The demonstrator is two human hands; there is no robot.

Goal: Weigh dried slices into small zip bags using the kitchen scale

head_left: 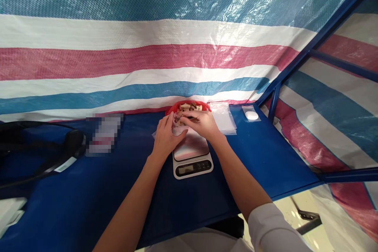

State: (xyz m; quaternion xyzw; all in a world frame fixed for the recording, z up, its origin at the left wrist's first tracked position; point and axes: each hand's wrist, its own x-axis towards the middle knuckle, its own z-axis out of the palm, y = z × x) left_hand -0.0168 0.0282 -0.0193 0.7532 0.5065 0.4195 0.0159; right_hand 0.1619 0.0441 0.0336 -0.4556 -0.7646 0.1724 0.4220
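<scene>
My left hand (pixel 167 136) holds a clear plastic bag (pixel 178 130) by its side, above the far part of a white kitchen scale (pixel 193 145). At the bag's mouth is my right hand (pixel 203 124), its fingers closed around brownish dried pieces that are partly hidden. Just behind both hands sits a red bag (pixel 175 107) full of pale and brown dried slices (pixel 191 106). The scale's display faces me, and its reading is too faint to make out.
A stack of clear plastic bags (pixel 224 120) lies right of the red bag. Farther right, a white oval object (pixel 251 115) rests on a small clear bag. Black straps (pixel 67 145) lie at left. A striped tarp (pixel 141 61) walls the back of the blue table (pixel 118 189).
</scene>
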